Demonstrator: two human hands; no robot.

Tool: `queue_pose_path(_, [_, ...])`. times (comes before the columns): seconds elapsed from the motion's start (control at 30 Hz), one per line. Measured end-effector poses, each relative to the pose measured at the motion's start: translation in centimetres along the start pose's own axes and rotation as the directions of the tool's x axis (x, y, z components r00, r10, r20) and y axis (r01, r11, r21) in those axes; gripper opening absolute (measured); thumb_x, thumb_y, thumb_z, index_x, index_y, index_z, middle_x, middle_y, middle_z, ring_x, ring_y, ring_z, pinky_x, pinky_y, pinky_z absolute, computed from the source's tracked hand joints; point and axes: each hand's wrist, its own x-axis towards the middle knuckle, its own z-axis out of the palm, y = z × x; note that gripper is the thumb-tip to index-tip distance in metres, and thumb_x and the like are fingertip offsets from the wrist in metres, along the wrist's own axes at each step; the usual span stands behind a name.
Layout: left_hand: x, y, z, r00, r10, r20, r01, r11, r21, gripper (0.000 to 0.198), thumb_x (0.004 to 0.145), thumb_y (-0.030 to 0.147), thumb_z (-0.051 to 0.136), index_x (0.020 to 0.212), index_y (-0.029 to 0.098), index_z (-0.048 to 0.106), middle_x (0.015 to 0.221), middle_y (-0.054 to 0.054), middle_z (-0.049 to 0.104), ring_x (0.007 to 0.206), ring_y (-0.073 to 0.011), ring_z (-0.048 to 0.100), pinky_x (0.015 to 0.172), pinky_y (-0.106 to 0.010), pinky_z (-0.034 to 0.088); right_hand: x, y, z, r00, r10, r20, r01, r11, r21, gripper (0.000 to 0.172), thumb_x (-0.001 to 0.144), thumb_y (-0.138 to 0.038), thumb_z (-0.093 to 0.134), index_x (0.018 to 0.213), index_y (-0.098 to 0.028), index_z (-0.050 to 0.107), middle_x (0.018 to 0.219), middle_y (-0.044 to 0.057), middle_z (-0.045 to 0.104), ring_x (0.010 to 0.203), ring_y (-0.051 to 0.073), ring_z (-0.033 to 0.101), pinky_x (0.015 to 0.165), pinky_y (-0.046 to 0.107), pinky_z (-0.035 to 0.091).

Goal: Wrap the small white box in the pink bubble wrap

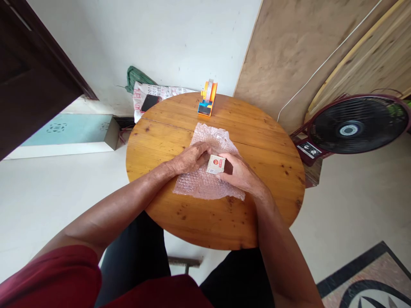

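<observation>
A small pale cardboard box [215, 164] with a red print is in my right hand [240, 173], its thumb in front and fingers behind. To the left of the box, my left hand [192, 158] has its fingers curled together, low over the bubble wrap. Its fingertips are partly hidden, so whether they pinch the wrap or touch the box does not show. Under both hands, a sheet of clear bubble wrap [205, 186] lies spread on the round wooden table [199, 226].
An orange and blue tape dispenser [208, 100] with a roll of tape stands at the table's far edge. Beyond the left rim, a dark phone-like object [150, 102] rests on a printed white sack [163, 91]. A black fan [349, 128] stands to the right.
</observation>
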Motion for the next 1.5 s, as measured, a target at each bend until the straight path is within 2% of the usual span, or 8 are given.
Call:
queue_pose_path(0.27, [-0.02,0.2,-0.1,1.0,-0.006,-0.006,0.006,1.0,0.008,0.013,0.088,0.018,0.044,0.093,0.017,0.056,0.094,-0.007,0.064,0.09,-0.0192,0.059,0.084,-0.034,0.048,-0.02,-0.21,-0.08,1.0,0.004,0.014,-0.004,1.0,0.005,0.035,0.076,-0.023,0.063,0.11,-0.021,0.06,0.104,0.005,0.066,0.094,0.022,0.059,0.081,0.034,0.045])
queue_pose_path(0.47, [-0.02,0.18,-0.17,1.0,-0.001,0.001,0.001,1.0,0.001,0.013,0.087,0.018,0.045,0.093,0.018,0.056,0.098,-0.007,0.065,0.092,-0.0195,0.059,0.086,-0.036,0.048,-0.05,-0.24,-0.11,1.0,0.004,0.008,-0.004,1.0,0.02,0.042,0.076,-0.023,0.065,0.117,-0.023,0.057,0.108,0.005,0.066,0.098,0.023,0.059,0.084,0.035,0.045])
queue_pose_path(0.63, [0.03,0.13,-0.1,1.0,0.001,0.003,-0.001,1.0,0.007,0.012,0.088,0.019,0.044,0.092,0.018,0.056,0.097,-0.006,0.064,0.092,-0.0192,0.059,0.086,-0.035,0.048,0.0,0.03,0.02,1.0,-0.011,-0.007,0.011,1.0,-0.009,0.033,0.077,-0.025,0.064,0.109,-0.022,0.06,0.105,0.005,0.065,0.096,0.022,0.058,0.082,0.034,0.045])
queue_pose_path(0.8, [0.02,0.29,-0.14,1.0,-0.003,-0.005,0.003,1.0,0.001,0.014,0.089,0.021,0.044,0.092,0.017,0.056,0.096,-0.008,0.064,0.091,-0.0199,0.059,0.085,-0.035,0.048,-0.03,-0.1,-0.05,1.0,0.005,0.008,-0.005,1.0,-0.003,0.034,0.077,-0.026,0.063,0.111,-0.022,0.059,0.102,0.004,0.066,0.091,0.022,0.058,0.079,0.033,0.044])
queue_pose_path(1.03, [0.05,0.31,-0.13,1.0,-0.017,0.004,0.017,1.0,0.014,0.012,0.087,0.019,0.045,0.092,0.018,0.056,0.095,-0.006,0.064,0.091,-0.0195,0.059,0.085,-0.035,0.048,-0.06,-0.07,-0.05,1.0,-0.002,-0.012,0.002,1.0,-0.016,0.033,0.078,-0.027,0.063,0.11,-0.022,0.059,0.105,0.005,0.065,0.096,0.024,0.058,0.082,0.035,0.045])
queue_pose_path(1.23, [-0.02,0.19,-0.16,1.0,-0.02,0.011,0.02,1.0,0.015,0.015,0.086,0.015,0.044,0.093,0.018,0.056,0.098,-0.007,0.064,0.092,-0.0195,0.059,0.085,-0.035,0.048,-0.09,0.23,0.16,1.0,0.029,0.0,-0.029,0.999,0.017,0.048,0.079,-0.027,0.062,0.126,-0.022,0.052,0.112,0.006,0.065,0.097,0.023,0.06,0.085,0.036,0.045])
queue_pose_path(1.37, [-0.02,0.15,-0.13,1.0,-0.011,0.005,0.011,1.0,0.011,0.013,0.086,0.018,0.044,0.093,0.018,0.056,0.095,-0.006,0.064,0.09,-0.0191,0.059,0.085,-0.034,0.048,-0.02,0.02,0.02,1.0,-0.004,-0.019,0.004,1.0,0.008,0.043,0.079,-0.025,0.062,0.121,-0.022,0.056,0.114,0.007,0.065,0.104,0.025,0.059,0.089,0.037,0.044])
queue_pose_path(1.5, [-0.01,0.26,-0.19,1.0,-0.002,0.009,0.002,1.0,0.003,0.013,0.089,0.02,0.043,0.092,0.018,0.055,0.097,-0.007,0.064,0.093,-0.02,0.059,0.086,-0.036,0.048,0.02,-0.04,-0.03,1.0,0.023,0.01,-0.023,0.999,0.026,0.043,0.079,-0.026,0.063,0.121,-0.022,0.056,0.106,0.005,0.067,0.094,0.023,0.061,0.082,0.035,0.046])
